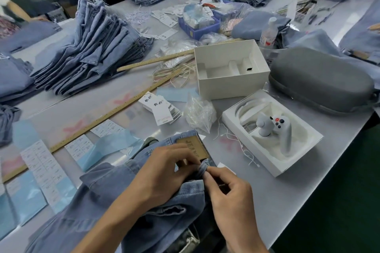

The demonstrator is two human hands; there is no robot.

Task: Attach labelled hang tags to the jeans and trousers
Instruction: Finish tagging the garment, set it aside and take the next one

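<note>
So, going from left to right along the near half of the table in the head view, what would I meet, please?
Label sheets → long wooden ruler → jeans gripped by the left hand and right hand → stack of hang tags → clear plastic bag → white tray holding a controller.

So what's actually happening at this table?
A person is working on a pair of jeans lying at the near edge of the table. The right hand pinches a belt loop beside the brown waistband patch, and the left hand holds the waistband next to it. A stack of hang tags waits further back; no tag is visible on these jeans yet. Folded jeans are piled all around.
</note>
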